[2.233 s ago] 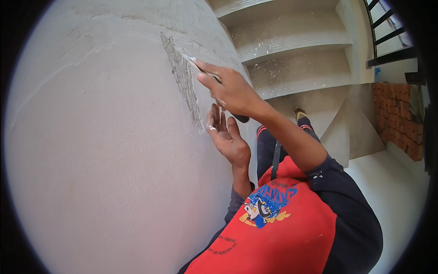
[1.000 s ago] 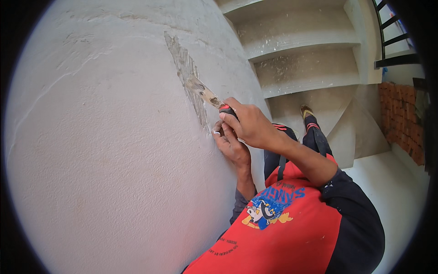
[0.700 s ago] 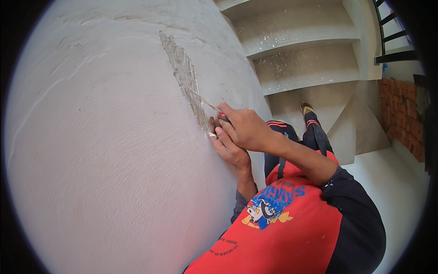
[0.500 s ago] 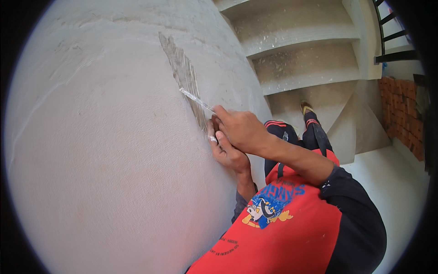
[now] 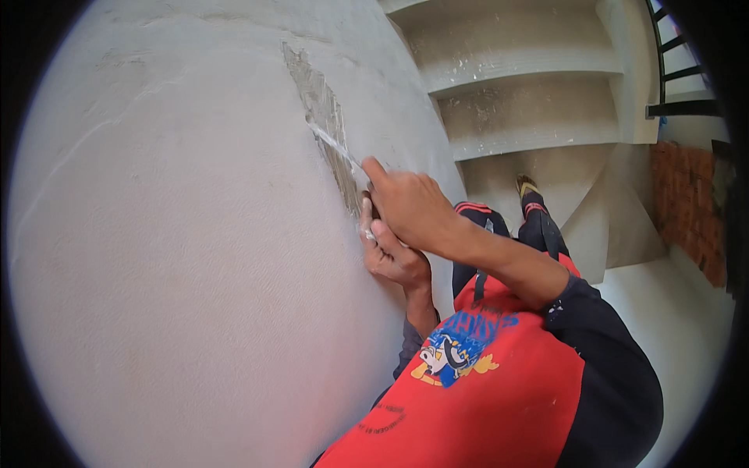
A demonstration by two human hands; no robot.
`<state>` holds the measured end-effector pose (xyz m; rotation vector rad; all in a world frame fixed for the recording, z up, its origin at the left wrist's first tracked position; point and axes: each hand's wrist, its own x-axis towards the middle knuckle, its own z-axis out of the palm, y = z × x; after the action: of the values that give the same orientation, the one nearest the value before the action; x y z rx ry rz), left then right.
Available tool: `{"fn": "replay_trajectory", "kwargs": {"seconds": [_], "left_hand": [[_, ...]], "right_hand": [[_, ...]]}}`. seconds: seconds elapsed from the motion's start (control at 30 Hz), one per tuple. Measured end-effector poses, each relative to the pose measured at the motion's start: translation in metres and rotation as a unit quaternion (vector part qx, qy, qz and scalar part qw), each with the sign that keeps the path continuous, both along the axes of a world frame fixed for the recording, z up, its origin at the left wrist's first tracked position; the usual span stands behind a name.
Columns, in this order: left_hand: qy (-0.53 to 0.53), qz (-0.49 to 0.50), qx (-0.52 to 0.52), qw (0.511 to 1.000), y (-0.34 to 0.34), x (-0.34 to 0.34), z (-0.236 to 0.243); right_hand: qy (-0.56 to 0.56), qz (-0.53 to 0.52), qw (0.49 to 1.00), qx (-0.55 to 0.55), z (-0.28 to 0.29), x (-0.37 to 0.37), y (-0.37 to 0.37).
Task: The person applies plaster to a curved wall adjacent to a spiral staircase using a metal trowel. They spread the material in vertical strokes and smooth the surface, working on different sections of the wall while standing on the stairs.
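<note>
A long, rough grey patch [image 5: 316,93] runs down the pale plastered wall [image 5: 156,273] at left. My right hand [image 5: 413,207] grips a putty knife, its handle mostly hidden by the fingers. The narrow-looking, white-smeared blade [image 5: 334,143] reaches up and left onto the middle of the patch. Just beneath, close to the patch's lower end, is my left hand [image 5: 394,257], partly covered by the right one. Its index finger points upward with white smears on it; the other fingers are bent, and whatever they hold is hidden.
Concrete steps [image 5: 523,109] rise at upper right beside a black metal railing [image 5: 683,109]. A pile of red bricks [image 5: 686,210] lies at far right. My sandalled foot [image 5: 527,186] stands on a lower step, and a pale floor [image 5: 655,327] shows below it.
My right hand came down from the patch's top toward my left hand, whose spread fingers curled. In the last half second the blade tip moved slightly up the patch.
</note>
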<state>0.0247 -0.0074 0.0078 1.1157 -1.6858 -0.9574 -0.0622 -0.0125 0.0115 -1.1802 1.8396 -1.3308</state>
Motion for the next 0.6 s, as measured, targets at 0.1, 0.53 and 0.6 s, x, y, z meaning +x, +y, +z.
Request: {"fn": "replay_trajectory", "kwargs": {"seconds": [0.1,0.53,0.6], "left_hand": [[0.029,-0.010,-0.061,0.998,0.005,0.007,-0.014],[0.088,-0.004,-0.011,0.996,0.010,0.031,-0.104],[0.017,-0.026,0.079,0.996,0.018,0.045,-0.134]], "right_hand": [[0.021,0.004,1.000,-0.002,0.003,0.003,0.010],[0.064,0.007,0.997,0.038,0.003,-0.011,0.008],[0.081,-0.010,0.996,0.044,0.000,-0.004,0.010]]}}
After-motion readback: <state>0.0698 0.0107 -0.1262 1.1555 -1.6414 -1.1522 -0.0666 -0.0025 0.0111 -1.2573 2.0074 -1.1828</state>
